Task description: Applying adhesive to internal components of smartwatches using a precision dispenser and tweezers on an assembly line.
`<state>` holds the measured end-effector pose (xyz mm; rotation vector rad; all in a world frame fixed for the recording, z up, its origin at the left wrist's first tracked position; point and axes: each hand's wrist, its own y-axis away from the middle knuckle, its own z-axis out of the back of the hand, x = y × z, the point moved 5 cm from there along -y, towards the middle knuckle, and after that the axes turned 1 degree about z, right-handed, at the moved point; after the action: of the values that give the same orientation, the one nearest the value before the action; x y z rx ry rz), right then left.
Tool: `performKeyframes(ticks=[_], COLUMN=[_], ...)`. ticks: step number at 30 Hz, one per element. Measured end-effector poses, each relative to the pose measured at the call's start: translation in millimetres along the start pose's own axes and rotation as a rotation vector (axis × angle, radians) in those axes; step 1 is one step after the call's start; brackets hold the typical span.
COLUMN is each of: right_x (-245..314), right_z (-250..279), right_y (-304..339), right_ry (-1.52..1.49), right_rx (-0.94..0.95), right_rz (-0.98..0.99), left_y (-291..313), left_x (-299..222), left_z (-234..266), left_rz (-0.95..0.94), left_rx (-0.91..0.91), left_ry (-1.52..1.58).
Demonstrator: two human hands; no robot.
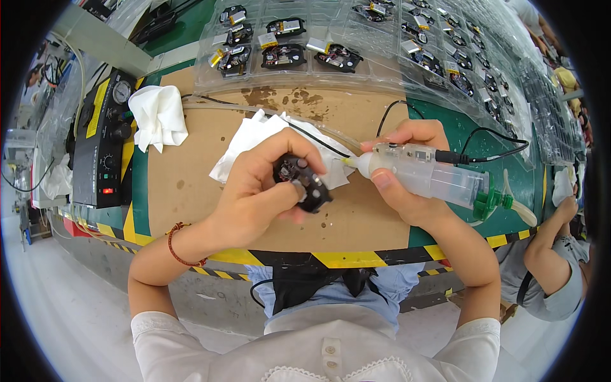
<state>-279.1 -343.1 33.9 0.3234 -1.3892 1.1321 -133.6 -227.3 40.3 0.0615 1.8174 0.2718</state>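
My left hand (261,188) is closed on a small black electronic module (301,181) with a circuit board in it, tilted above the brown work sheet. In my right hand (414,172) lies a clear dispensing syringe (439,178), held sideways with its thin tip pointing left toward the module. A small gap seems to separate the tip from the module. The syringe has a green cap (489,198) at its right end and a black cable plugged into its side. Behind both hands lies a crumpled white cloth (238,148), partly hidden by my left hand.
Clear plastic trays (375,79) with several similar black modules and small silver batteries fill the far side. On the left stand a black dispenser box (102,140) with a dial and a white cloth (158,114). Another person's arm (548,245) shows at right.
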Motion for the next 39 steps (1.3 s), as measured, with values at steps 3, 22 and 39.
performKeyframes(ticks=[3,22,39], right_x=[-1,-4,-7], right_z=[1,2,20], right_y=[1,-7,-13], right_ry=[0.014,-0.186,0.216], right_rx=[0.009,-0.119,-0.071], right_rz=[-0.002,-0.147,-0.697], left_y=[-2,-2,10], left_x=[-2,-9,-12], left_z=[-5,-7,-22], left_rz=[-0.03,0.021,-0.388], left_rx=[0.08,0.146,0.376], left_ry=[-0.086,0.187,-0.2])
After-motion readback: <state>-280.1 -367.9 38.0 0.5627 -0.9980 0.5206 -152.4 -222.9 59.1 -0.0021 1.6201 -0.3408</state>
